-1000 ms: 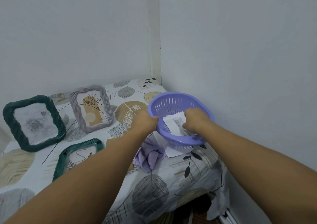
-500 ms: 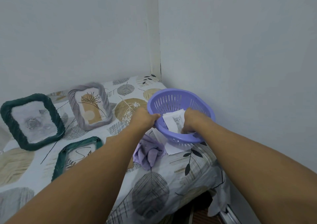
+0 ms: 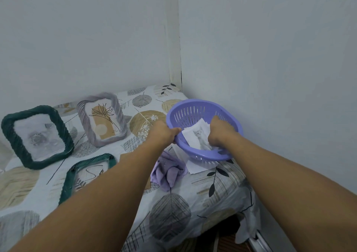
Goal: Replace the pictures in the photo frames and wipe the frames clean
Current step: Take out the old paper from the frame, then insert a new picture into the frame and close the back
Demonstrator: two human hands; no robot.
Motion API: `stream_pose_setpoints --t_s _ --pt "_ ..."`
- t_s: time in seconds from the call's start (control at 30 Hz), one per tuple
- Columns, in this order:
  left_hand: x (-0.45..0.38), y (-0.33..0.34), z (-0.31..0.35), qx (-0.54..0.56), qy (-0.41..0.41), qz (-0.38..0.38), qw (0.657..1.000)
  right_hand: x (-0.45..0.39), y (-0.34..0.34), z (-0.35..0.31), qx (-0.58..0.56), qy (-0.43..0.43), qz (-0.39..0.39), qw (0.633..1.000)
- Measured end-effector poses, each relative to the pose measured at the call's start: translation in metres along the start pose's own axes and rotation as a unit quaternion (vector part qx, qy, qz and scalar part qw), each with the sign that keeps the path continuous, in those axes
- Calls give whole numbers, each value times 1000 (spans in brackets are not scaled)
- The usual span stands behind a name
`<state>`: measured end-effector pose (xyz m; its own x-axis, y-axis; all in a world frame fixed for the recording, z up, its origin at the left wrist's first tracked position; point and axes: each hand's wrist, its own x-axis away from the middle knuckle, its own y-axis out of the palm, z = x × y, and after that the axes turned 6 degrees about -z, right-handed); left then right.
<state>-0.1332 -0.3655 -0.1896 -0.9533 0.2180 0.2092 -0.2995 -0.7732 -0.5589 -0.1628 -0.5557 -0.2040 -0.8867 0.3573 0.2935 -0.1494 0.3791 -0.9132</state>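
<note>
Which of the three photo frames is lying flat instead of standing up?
The teal frame nearest the person, partly hidden by the left forearm. The dark green frame and lilac frame stand tilted.

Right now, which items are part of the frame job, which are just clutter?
Job: dark green frame; lilac frame; teal frame; cat picture; purple basket; purple cloth.
Lying about: patterned sheet; loose paper under the basket.

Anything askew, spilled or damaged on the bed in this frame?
Nothing looks damaged or spilled. Two small oddities: the purple basket is tipped toward the person, gripped at its rim by the left hand, and it sits partly on loose white paper. The lilac cloth lies crumpled beside it.
</note>
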Motion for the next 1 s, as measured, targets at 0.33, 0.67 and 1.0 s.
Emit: stream_pose_setpoints --t_s 0.33,0.67,1.0 --pt "3 5 -3 -67 5 43 997 21 -2 -3 -67 -144 152 976" --pt "41 -18 22 181 69 102 976 60 1 -57 -32 -326 321 889" --pt "66 -95 -35 234 66 137 960 87 32 -120 -39 -432 234 870"
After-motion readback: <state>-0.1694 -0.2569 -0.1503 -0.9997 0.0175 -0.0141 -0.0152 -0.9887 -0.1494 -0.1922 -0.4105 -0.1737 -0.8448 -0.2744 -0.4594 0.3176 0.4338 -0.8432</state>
